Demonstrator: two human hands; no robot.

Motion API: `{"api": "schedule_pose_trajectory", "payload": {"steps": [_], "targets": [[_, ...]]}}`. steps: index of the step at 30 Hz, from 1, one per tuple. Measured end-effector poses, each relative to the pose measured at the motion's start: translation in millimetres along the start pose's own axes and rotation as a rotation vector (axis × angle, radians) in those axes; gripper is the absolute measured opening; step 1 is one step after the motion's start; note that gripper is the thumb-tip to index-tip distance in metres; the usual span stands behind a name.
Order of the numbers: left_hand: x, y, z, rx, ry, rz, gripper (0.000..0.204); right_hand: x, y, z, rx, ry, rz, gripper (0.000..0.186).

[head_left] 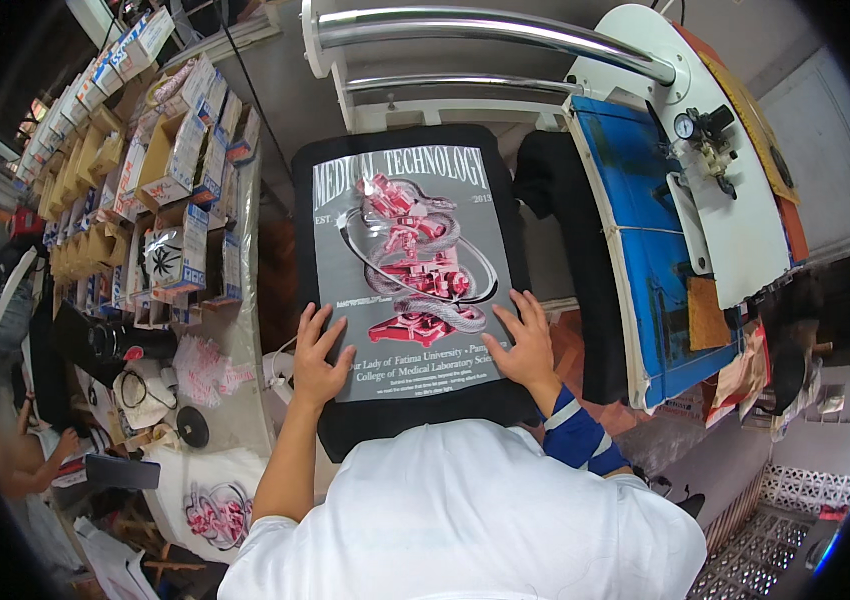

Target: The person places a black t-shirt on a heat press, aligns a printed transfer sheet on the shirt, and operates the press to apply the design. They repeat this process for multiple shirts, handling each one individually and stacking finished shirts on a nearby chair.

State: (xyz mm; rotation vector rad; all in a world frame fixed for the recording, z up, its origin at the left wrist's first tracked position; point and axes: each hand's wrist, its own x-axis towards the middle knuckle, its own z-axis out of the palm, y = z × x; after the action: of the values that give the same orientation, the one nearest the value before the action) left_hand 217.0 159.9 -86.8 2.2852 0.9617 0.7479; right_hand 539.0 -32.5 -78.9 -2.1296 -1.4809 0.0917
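Note:
A grey printed sheet (340,250) with white lettering and a red microscope-like picture wrapped by a snake lies flat on black fabric (425,420). The fabric looks spread over a padded rectangular bed. On the sheet's lower left edge rests my left hand (319,358), fingers spread, thumb pointing inward. My right hand (529,350) lies likewise on the lower right edge, palm down. Neither hand grips anything. A blue and white band or sleeve (580,435) covers my right forearm.
Chrome bars (505,35) cross beyond the bed. To the right stand a blue-covered panel (635,210) and a white machine arm with a pressure gauge (685,126). Stacked cardboard boxes (170,155) fill the left. Below them, a white shirt (185,500) carries a red print; another person's hand (67,443) shows.

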Motion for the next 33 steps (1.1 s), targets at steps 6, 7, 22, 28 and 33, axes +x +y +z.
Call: {"api": "schedule_pose_trajectory", "payload": {"steps": [6, 7, 22, 28, 33], "targets": [[2.4, 4.8, -2.2, 0.031, 0.012, -0.005, 0.042, 2.0, -0.6, -2.5, -0.006, -0.018, 0.0, 0.047], [5.9, 10.4, -4.5, 0.077, 0.015, 0.0, 0.038, 4.1, -2.9, -5.5, -0.017, -0.054, 0.027, 0.046], [238.4, -176.0, 35.6, -1.294, -0.006, -1.141, 0.038, 276.9, 152.8, 80.9, 1.174, -0.046, 0.895, 0.041], [251.5, -236.7, 45.4, -1.37, 0.243, -0.894, 0.047, 312.8, 178.7, 90.8, 1.384, -0.092, 0.984, 0.035], [249.7, -202.0, 3.5, -1.096, 0.409, -0.848, 0.043, 310.6, 173.3, 62.4, 1.347, 0.051, 0.936, 0.033]]}}
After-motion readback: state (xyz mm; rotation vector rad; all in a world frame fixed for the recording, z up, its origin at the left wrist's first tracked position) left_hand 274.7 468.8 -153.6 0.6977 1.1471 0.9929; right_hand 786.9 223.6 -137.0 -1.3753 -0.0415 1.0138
